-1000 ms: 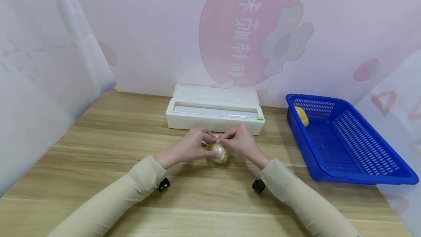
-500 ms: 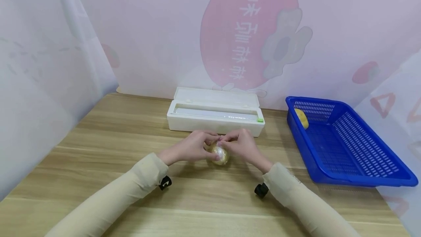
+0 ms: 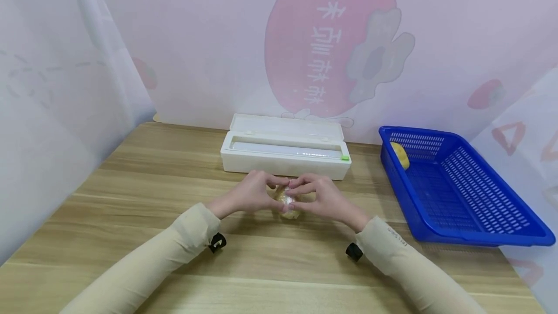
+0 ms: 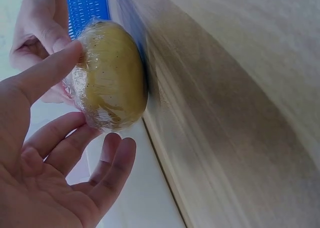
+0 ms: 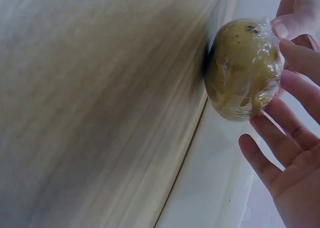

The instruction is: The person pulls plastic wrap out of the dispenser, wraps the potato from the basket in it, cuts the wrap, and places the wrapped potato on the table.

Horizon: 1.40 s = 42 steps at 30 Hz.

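Note:
A potato (image 3: 288,214) wrapped in clear cling film sits on the wooden table in front of me, between both hands. My left hand (image 3: 248,194) holds it from the left, thumb on the near side and fingertips at the far side. From the right, my right hand (image 3: 328,201) holds it with thumb and fingers spread over the film. In the left wrist view the potato (image 4: 117,77) shows smooth film low down and crinkled film on top. The right wrist view shows the potato (image 5: 235,70) resting against the tabletop, with fingertips on the gathered film.
Just behind the hands stands a white cling film box (image 3: 279,164), lid up, with a film roll (image 3: 283,149) inside and a green slider (image 3: 345,157) at its right end. A blue basket (image 3: 418,207) on the right holds a yellow potato (image 3: 400,155).
My right hand has gone from pinching the film on top of the potato to spreading its fingers and thumb over it. My left hand keeps nearly the same hold.

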Available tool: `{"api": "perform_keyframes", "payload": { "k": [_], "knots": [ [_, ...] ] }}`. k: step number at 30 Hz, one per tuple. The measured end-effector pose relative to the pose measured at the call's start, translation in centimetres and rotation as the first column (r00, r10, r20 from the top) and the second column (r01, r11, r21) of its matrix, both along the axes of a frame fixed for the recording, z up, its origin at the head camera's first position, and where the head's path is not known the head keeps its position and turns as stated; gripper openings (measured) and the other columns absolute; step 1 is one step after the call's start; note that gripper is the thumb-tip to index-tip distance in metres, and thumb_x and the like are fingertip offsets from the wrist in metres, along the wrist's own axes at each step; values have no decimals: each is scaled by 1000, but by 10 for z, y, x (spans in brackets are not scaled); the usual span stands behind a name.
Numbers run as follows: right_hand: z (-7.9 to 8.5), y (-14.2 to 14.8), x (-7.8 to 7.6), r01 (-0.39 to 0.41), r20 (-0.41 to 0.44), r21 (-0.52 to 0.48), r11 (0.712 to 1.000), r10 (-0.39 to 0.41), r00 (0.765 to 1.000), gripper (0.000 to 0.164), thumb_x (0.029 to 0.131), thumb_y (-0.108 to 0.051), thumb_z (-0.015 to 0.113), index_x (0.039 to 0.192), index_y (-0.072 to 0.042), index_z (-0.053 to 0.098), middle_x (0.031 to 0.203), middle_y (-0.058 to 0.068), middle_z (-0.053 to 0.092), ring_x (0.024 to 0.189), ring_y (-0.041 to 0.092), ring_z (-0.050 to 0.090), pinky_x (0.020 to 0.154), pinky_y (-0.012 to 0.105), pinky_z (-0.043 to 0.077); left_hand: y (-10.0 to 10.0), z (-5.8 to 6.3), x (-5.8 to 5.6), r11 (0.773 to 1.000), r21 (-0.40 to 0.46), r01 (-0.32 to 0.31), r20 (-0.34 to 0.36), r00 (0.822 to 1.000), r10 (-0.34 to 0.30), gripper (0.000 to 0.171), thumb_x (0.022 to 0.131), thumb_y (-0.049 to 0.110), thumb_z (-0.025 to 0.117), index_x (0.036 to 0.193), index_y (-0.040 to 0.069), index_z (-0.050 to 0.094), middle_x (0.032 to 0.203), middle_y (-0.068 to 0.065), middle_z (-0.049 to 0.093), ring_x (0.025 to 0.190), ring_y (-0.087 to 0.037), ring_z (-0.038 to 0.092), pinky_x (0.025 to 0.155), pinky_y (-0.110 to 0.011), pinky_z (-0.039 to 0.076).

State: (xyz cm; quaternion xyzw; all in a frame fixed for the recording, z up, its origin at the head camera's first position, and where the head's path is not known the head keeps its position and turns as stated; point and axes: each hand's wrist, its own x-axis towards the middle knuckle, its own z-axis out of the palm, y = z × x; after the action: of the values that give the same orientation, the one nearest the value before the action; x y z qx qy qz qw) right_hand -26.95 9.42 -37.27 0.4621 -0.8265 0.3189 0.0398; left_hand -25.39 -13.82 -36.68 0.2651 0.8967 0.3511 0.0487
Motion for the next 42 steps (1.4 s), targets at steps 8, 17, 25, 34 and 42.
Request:
{"api": "perform_keyframes", "payload": {
  "k": [8,17,25,34,42],
  "knots": [
    [-2,-2,-2,-21,-51,39,999,23,998,32,87,-28,78,113,-11,75,113,1,61,105,16,58,85,35,50,-1,2,1,999,-12,-32,-2,999,32,68,68,40,90,130,22,66,130,-1,62,110,-25,60,75,-33,51],
    [-5,-4,-6,-43,18,-72,996,45,999,32,79,-20,83,105,-4,75,108,5,67,105,18,63,89,31,51,-3,-2,2,1000,25,-10,30,1000,9,71,73,37,88,135,15,61,134,2,58,86,-19,69,58,-28,53],
    [-6,-4,-7,-19,-7,-75,997,18,1000,27,79,-18,83,102,-5,76,106,5,69,101,17,65,85,27,52,-1,-2,3,1000,13,-6,12,1000,6,69,74,36,88,134,15,62,135,2,56,43,-7,50,44,-23,38],
    [-10,-1,-4,-56,10,5,998,56,998,46,82,-25,82,123,-10,70,128,4,61,120,20,54,100,42,43,-11,-1,4,992,-89,92,-157,982,-105,64,80,36,83,135,12,61,134,-5,59,101,-16,64,90,-36,50],
    [-11,2,-3,-54,45,-42,998,56,997,70,67,-16,92,131,-9,64,135,-2,58,127,20,50,104,41,39,-18,2,6,981,-124,149,-302,936,-181,50,82,29,82,126,10,68,130,-3,62,120,-19,56,100,-36,43]
  ]
}}
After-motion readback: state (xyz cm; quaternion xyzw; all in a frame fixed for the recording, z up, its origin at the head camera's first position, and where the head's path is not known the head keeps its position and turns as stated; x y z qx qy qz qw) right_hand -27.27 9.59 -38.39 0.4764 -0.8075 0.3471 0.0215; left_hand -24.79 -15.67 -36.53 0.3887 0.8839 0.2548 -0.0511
